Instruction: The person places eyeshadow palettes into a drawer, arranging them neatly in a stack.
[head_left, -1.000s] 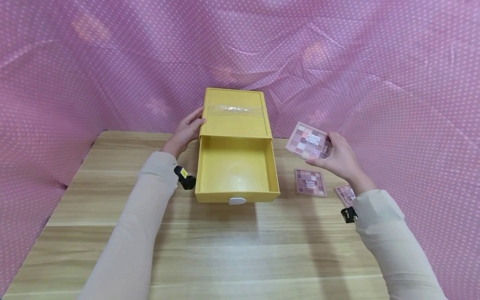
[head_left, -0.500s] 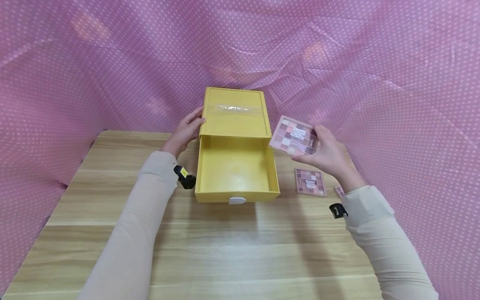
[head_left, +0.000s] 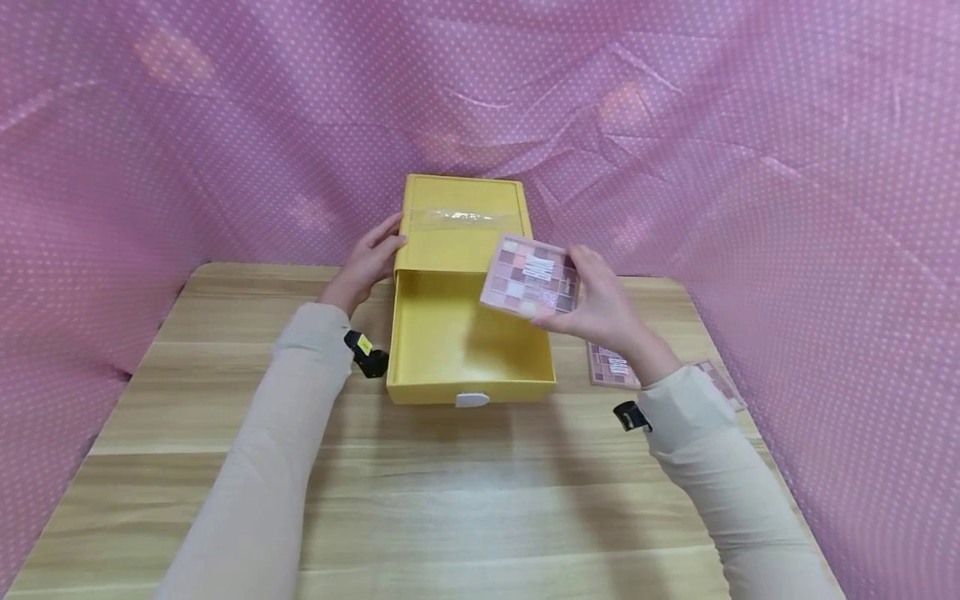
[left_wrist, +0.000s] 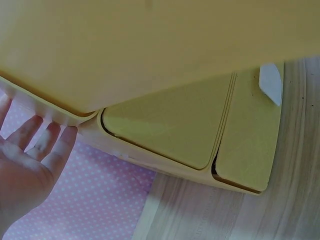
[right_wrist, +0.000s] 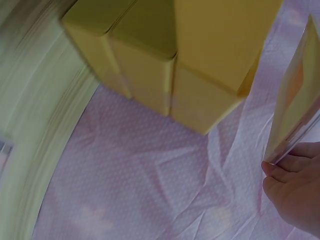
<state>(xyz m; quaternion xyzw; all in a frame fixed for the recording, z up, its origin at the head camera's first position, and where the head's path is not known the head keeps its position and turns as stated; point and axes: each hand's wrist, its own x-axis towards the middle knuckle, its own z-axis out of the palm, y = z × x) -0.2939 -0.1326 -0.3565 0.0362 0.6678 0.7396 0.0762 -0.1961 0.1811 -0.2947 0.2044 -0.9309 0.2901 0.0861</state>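
Observation:
A yellow plastic drawer unit (head_left: 459, 243) stands on the table with its top drawer (head_left: 442, 346) pulled out, showing a bare floor inside. My left hand (head_left: 367, 265) touches the unit's left side; in the left wrist view its fingertips (left_wrist: 69, 134) lie nearly straight along the casing edge. Between thumb and fingers, my right hand (head_left: 606, 307) pinches a square eyeshadow palette (head_left: 529, 279) by its right side. The palette is tilted above the drawer's back right corner, overlapping the unit's top in the head view. The right wrist view shows this palette (right_wrist: 296, 107) edge-on.
Two more eyeshadow palettes lie right of the unit: one palette (head_left: 611, 367) partly behind the right wrist, another palette (head_left: 722, 383) partly behind the sleeve. Closed lower drawers (left_wrist: 170, 122) sit under the open one. Pink dotted cloth (head_left: 300, 125) encloses the wooden table (head_left: 450, 508).
My right hand has carried the pinched palette leftward, from beside the unit to over the drawer's back right corner. The left hand and the drawer unit have stayed in place.

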